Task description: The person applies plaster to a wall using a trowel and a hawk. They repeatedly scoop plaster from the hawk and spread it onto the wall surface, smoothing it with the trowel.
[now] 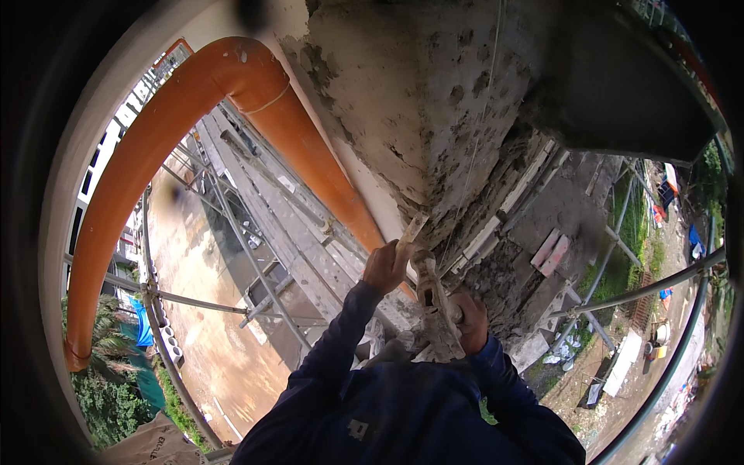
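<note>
My left hand (pixel 385 266) grips a narrow, pale, plaster-stained strip (pixel 412 231) below the mottled, roughly plastered wall (pixel 418 116). Just right of it is a long, plaster-crusted tool (pixel 432 306) with an opening in its body, possibly a level or float. My right hand (pixel 470 323) is closed on that tool at its lower right side. A thin string (pixel 488 89) runs down the wall toward them.
A large orange pipe (pixel 167 116) bends along the left. Scaffold planks (pixel 271 236) and metal tubes (pixel 209 303) surround me high above dirt ground. A pink board (pixel 550 252) lies right on a dusty platform (pixel 542 201). A dark overhang (pixel 620 101) fills the upper right.
</note>
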A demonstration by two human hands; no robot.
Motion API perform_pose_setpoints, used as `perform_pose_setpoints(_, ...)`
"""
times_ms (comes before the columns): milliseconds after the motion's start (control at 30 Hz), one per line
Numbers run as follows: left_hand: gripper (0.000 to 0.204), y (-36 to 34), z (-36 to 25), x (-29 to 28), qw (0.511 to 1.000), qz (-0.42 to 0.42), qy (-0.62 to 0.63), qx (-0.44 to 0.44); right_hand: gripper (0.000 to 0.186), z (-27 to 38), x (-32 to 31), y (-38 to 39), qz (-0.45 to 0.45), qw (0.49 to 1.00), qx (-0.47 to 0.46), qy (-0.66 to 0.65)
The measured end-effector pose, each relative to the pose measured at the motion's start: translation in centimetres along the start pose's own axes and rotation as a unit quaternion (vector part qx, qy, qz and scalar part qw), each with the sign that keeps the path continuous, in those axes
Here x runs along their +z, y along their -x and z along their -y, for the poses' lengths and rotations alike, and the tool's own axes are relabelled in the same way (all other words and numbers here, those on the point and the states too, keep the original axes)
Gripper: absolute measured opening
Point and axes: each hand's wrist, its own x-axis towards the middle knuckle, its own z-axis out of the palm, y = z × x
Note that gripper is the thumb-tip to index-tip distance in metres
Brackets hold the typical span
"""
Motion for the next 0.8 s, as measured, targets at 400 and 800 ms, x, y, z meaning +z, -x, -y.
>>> perform_pose_setpoints(400, 0.031, -0.4, 1.1, -1.0, 0.999, 0.001, 0.027, -0.029, 0.043, 0.4, 1.5, -1.1, -0.065, 0.989, 0.128, 0.040)
perform_pose_setpoints(800, 0.022, -0.7, 1.8, -2.0, 0.990, 0.069, -0.080, 0.098, 0.045, 1.7, 2.6, -2.2, -0.059, 0.992, 0.082, 0.082)
